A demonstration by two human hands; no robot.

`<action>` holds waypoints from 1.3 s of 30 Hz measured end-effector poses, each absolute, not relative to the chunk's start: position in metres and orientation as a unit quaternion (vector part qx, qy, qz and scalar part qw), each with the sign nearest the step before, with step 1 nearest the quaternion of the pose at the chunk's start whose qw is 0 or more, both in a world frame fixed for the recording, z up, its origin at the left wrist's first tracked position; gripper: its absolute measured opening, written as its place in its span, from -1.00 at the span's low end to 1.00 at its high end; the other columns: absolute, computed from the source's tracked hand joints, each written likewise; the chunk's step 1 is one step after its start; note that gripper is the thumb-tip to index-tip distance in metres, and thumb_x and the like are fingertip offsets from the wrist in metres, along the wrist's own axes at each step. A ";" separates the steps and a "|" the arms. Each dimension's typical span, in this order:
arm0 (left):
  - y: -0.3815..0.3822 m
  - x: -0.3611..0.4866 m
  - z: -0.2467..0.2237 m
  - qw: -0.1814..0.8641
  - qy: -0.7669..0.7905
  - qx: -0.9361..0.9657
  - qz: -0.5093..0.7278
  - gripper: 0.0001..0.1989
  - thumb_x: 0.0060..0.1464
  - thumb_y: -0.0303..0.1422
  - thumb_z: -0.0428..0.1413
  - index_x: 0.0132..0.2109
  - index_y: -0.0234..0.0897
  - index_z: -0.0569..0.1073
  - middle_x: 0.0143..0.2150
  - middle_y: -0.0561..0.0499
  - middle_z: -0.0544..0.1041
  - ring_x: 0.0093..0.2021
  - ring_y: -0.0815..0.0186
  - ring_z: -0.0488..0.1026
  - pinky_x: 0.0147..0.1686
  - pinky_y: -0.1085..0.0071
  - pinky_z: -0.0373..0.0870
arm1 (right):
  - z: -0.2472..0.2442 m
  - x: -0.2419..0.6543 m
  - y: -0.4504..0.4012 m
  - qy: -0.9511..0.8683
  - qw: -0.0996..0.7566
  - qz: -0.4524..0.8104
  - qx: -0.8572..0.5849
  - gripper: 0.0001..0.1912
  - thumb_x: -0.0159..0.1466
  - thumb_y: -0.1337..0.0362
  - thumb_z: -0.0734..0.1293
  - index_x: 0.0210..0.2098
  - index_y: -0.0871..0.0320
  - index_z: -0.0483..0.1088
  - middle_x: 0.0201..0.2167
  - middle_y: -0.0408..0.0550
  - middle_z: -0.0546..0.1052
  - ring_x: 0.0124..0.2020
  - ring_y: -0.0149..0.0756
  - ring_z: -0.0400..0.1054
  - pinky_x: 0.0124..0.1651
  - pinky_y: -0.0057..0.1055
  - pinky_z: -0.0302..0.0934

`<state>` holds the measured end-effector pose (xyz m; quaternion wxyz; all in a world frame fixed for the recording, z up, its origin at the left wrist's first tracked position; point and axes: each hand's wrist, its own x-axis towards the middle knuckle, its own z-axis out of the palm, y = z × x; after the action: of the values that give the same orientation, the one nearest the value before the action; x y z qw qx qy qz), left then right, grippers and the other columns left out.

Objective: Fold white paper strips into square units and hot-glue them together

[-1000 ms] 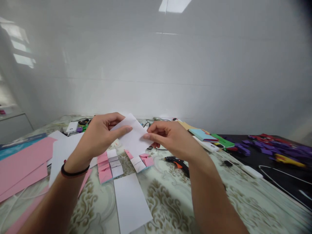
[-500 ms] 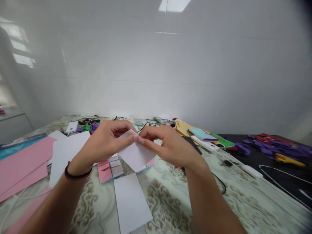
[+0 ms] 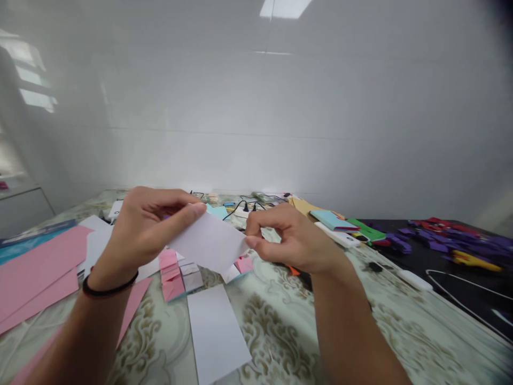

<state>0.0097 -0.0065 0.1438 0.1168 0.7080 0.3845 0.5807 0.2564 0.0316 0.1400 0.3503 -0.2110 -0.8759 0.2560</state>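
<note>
A white sheet of paper [image 3: 210, 243] is held in the air between both hands. My left hand [image 3: 158, 222] pinches its upper left corner between thumb and fingers. At the right corner, my right hand [image 3: 282, 235] pinches the paper with thumb and forefinger. Below lies another white sheet [image 3: 218, 334], flat on the patterned tablecloth [image 3: 276, 331]. Small folded pink pieces [image 3: 171, 278] and folded white pieces [image 3: 191, 275] sit side by side beneath the left hand. More folded pink paper [image 3: 243, 264] shows partly behind the held sheet.
Large pink sheets [image 3: 40, 267] lie at the left. Behind the right hand are yellow paper [image 3: 302, 207], a light blue folded piece [image 3: 332, 219] and a white power bank [image 3: 340, 235]. Purple pieces [image 3: 460, 240] cover a black surface at the right. Black cables run along the back.
My hands have moved apart, the left one leftward and the right one slightly rightward. The held sheet now stretches between them, tilted differently.
</note>
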 end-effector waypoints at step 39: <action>0.008 0.001 0.138 0.068 0.336 0.673 0.655 -0.92 0.14 -0.36 0.33 -0.34 -0.17 0.66 -0.46 0.10 0.56 -0.47 0.40 0.39 -0.54 0.46 0.21 | 0.134 0.268 0.043 -0.788 0.540 0.205 -0.213 -0.92 0.35 0.29 0.42 -0.30 0.12 0.49 -0.35 -0.14 0.52 -0.28 -0.32 0.38 -0.18 -0.33 0.24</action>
<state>0.0012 0.0083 0.1383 0.0676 0.6730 0.3360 0.6554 0.2681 0.0428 0.1337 0.5398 -0.2134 -0.7881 0.2049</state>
